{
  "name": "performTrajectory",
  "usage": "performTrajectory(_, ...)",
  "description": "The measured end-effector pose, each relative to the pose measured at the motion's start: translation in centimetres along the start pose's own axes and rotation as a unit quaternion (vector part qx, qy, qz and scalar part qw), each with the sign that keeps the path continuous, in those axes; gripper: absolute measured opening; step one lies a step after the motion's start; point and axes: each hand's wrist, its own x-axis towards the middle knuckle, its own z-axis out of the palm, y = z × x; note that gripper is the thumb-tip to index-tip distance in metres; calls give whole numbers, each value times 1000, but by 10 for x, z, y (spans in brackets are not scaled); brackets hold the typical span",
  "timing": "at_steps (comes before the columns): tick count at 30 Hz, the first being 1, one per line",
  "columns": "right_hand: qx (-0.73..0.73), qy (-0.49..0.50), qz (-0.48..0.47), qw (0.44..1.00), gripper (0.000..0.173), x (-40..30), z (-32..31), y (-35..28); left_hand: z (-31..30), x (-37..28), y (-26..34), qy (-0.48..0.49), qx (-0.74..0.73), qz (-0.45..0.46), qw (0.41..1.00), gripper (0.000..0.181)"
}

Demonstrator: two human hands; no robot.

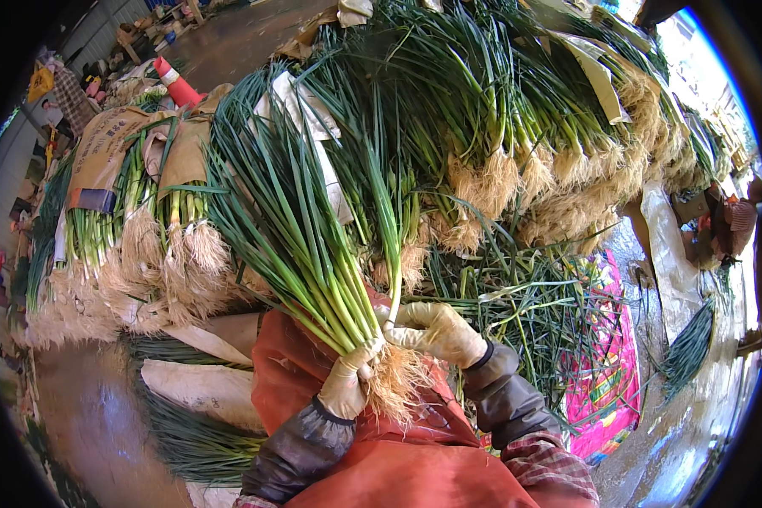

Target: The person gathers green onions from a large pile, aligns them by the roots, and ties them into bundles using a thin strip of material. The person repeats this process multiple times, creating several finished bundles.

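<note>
My left hand (pixel 348 383), in a pale rubber glove, is closed around the lower stems of a bunch of green onions (pixel 317 270). The bunch's long leaves fan up and to the left, and its tan roots (pixel 399 381) hang over my red apron (pixel 406 470). In my gloved right hand (pixel 443 331) a single green onion stalk (pixel 394 279) is pinched near its white base, just right of the bunch. Its leaves run upward into the greenery behind. The fingers of my left hand partly hide the bunch's stems.
A large heap of green onions (pixel 482 95) lies ahead, roots toward me. Paper-wrapped bundles (pixel 111 159) lie at left near a red traffic cone (pixel 176 82). Loose leaves (pixel 514 305) cover a pink printed sheet (pixel 600 406) at right. More green onions (pixel 197 432) lie at lower left on wet ground.
</note>
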Motion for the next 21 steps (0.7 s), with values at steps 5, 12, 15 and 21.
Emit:
performTrajectory(5,407,119,-130,896,23,-21,-62,-1,-13,3,-2,-68,-20,15,997,46)
performTrajectory(12,-367,46,244,897,43,-2,-47,127,2,7,26,-595,-202,50,777,25)
performTrajectory(15,-242,144,210,936,49,55,-5,161,0,-6,32,-337,-42,73,938,34)
performTrajectory(21,-206,196,213,935,37,99,12,148,-13,-10,22,-163,-113,19,980,46)
